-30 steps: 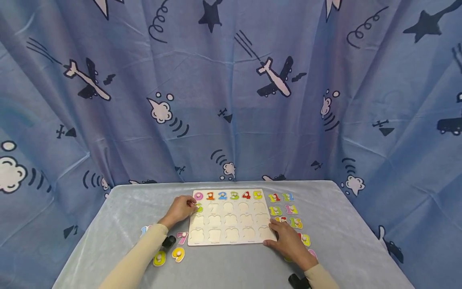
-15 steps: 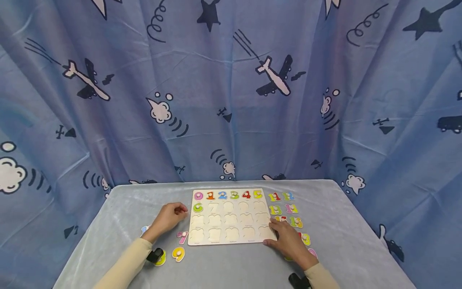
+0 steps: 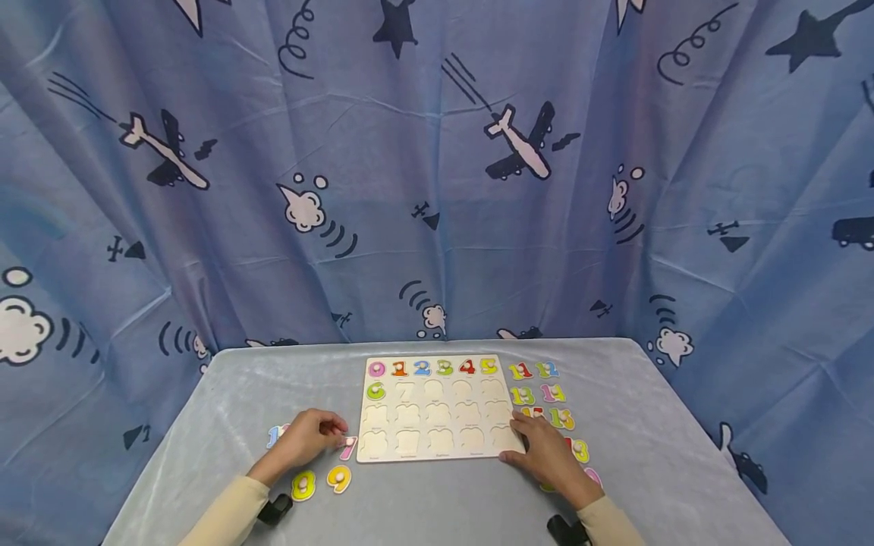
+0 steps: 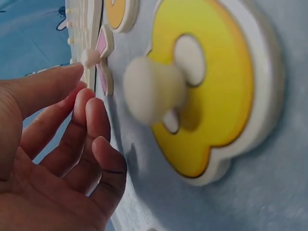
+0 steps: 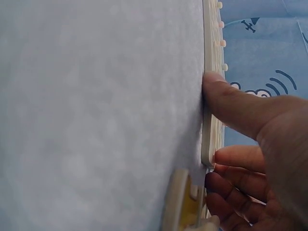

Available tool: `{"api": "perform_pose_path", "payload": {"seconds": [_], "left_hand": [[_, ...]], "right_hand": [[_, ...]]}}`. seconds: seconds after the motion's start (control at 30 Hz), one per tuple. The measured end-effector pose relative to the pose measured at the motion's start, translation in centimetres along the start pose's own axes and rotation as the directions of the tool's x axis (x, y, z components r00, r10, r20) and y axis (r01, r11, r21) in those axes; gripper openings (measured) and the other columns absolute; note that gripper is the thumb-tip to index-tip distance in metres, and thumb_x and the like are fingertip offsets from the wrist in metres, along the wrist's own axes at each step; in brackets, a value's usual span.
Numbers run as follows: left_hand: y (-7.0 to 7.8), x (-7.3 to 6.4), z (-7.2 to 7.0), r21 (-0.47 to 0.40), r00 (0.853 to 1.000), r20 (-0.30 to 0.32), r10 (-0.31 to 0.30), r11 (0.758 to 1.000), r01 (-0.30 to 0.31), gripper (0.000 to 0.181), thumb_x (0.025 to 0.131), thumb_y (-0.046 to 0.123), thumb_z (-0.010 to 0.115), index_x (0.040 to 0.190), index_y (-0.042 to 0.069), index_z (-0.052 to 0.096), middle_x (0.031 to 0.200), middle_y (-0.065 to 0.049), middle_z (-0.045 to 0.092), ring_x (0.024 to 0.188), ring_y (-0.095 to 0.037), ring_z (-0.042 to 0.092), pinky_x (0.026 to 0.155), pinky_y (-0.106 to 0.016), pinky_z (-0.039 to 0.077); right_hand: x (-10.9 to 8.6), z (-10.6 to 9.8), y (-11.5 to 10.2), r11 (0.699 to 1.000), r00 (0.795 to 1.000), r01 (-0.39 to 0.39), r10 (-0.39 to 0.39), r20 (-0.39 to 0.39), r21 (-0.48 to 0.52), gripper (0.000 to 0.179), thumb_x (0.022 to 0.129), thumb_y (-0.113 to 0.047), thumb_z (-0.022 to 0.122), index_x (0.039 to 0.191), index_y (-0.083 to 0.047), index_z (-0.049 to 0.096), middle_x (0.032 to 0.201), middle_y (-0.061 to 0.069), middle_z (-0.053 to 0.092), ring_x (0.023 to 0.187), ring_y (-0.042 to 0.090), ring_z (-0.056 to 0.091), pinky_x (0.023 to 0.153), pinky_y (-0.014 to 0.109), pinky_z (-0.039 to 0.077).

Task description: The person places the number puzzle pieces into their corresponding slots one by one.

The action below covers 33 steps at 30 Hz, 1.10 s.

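Note:
A pale wooden number puzzle board [image 3: 421, 431] lies mid-table, with 0 to 5 in its top row and a green 6 [image 3: 375, 391] starting the second row. My left hand [image 3: 306, 438] is over the table left of the board, fingers loosely bent. Its fingertips are right by the pink 7 [image 3: 349, 449]; in the left wrist view the thumb tip overlaps the lower side of that piece's knob [image 4: 90, 58]. My right hand [image 3: 549, 455] holds the board's near right corner, thumb [image 5: 216, 86] on the front edge and fingers along the right side.
Left of the board lie a yellow 8 [image 3: 303, 486], an orange 9 [image 3: 338, 479] and a partly covered blue piece [image 3: 275, 435]. Several two-digit pieces, such as the 12 [image 3: 547, 369], lie to the right, some hidden under my right hand. A patterned curtain [image 3: 437, 189] hangs behind.
My left hand has come away from the green 6, which now lies in its recess, and moved down and left to the pink 7. The right hand has stayed at the corner.

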<state>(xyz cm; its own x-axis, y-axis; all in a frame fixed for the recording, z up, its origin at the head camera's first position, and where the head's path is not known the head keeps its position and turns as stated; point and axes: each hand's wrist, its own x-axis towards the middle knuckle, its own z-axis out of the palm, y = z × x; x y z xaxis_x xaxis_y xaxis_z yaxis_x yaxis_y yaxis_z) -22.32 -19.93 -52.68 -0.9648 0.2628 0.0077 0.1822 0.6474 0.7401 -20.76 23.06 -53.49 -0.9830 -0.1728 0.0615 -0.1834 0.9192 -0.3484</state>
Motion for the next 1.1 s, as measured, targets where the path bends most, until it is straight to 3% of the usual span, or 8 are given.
{"api": "perform_pose_path", "payload": {"seconds": [0.17, 0.7, 0.9, 1.1], "left_hand": [[0.0, -0.1, 0.2, -0.005, 0.999, 0.04, 0.019, 1.0, -0.019, 0.007, 0.081, 0.01, 0.077, 0.085, 0.01, 0.072, 0.073, 0.004, 0.062, 0.064, -0.006, 0.052, 0.058, -0.02, 0.042], [-0.1, -0.2, 0.7, 0.018, 0.997, 0.049, 0.066, 0.998, -0.067, 0.009, 0.08, 0.007, 0.078, 0.083, 0.01, 0.07, 0.071, 0.004, 0.059, 0.063, -0.004, 0.05, 0.059, -0.019, 0.043], [0.0, -0.3, 0.2, 0.027, 0.999, 0.012, 0.045, 0.999, -0.045, 0.007, 0.082, 0.005, 0.076, 0.083, 0.009, 0.07, 0.072, 0.004, 0.06, 0.064, -0.004, 0.051, 0.059, -0.019, 0.043], [1.0, 0.5, 0.1, 0.016, 0.997, -0.042, 0.059, 0.998, -0.058, 0.008, 0.082, 0.006, 0.075, 0.083, 0.011, 0.07, 0.072, 0.005, 0.061, 0.065, -0.003, 0.052, 0.059, -0.019, 0.044]], "right_hand": [[0.0, -0.1, 0.1, 1.0, 1.0, 0.003, -0.003, 0.004, 0.012, 0.072, 0.071, -0.042, 0.085, 0.125, -0.001, 0.066, 0.139, 0.014, 0.059, 0.129, 0.041, 0.052, 0.107, 0.054, 0.039], [0.0, 0.2, -0.1, 1.0, 1.0, -0.014, 0.013, 0.014, 0.026, 0.072, 0.07, -0.042, 0.085, 0.126, -0.001, 0.065, 0.14, 0.014, 0.058, 0.131, 0.042, 0.049, 0.108, 0.055, 0.038], [0.0, 0.4, 0.0, 1.0, 1.0, -0.012, 0.012, 0.017, 0.027, 0.073, 0.07, -0.043, 0.085, 0.126, -0.001, 0.065, 0.14, 0.014, 0.058, 0.131, 0.042, 0.05, 0.108, 0.055, 0.038], [-0.1, 0.1, 0.1, 0.999, 1.0, 0.007, -0.008, 0.017, 0.035, 0.072, 0.071, -0.042, 0.085, 0.126, 0.0, 0.065, 0.14, 0.014, 0.058, 0.131, 0.043, 0.049, 0.107, 0.055, 0.038]]}}
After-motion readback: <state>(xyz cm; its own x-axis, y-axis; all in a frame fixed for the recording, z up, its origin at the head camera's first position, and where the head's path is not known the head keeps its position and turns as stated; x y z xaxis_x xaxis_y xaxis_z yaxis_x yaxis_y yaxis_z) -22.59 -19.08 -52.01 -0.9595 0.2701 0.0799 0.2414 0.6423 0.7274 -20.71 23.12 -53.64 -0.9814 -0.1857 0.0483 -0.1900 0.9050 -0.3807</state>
